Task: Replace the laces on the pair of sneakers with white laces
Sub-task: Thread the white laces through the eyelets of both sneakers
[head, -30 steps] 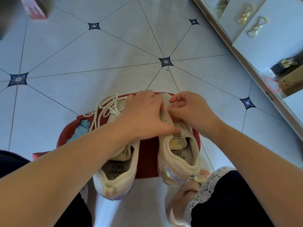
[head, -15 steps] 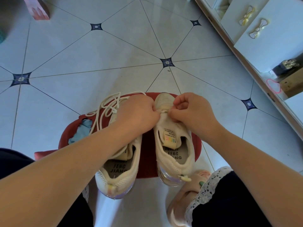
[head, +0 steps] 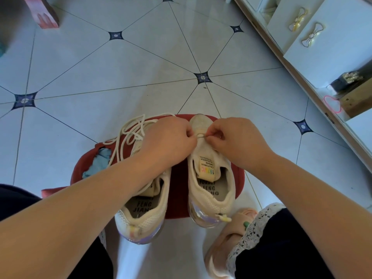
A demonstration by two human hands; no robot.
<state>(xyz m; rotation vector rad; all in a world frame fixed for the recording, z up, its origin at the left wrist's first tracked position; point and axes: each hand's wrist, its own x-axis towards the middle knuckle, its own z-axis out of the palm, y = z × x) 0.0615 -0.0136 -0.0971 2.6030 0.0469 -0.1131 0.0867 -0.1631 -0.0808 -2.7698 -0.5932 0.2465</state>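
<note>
Two off-white mesh sneakers with translucent soles stand side by side, toes pointing away from the person, on a red rounded stool [head: 179, 190] set on the pale tiled floor [head: 120, 67].

**Hand state.** The left hand [head: 169, 140] and the right hand [head: 237, 141] meet over the toe end of the right sneaker [head: 213, 190]. Each hand has its fingers curled and pinches one end of a short cream lace section [head: 201, 135], which lies across the lowest eyelets. The left fingertips are largely hidden behind the back of the hand.

**Lace position.** Above that section, the tongue and upper eyelet rows of the right sneaker are bare. A long loose cream lace [head: 128, 133] lies in coils over the toe of the left sneaker [head: 145, 216] and spills onto the stool beside a crumpled blue cloth [head: 99, 163]. One strand runs back over the left sneaker's tongue.

**Progress.** The task appears to be at an early stage. The right sneaker carries one crossing at most, and the left sneaker shows no finished lacing. It cannot be determined whether the pinched section is an old lace coming out or a white lace going in. Judged from this layout, nearly all threading on both sneakers remains, followed by tying.
</note>
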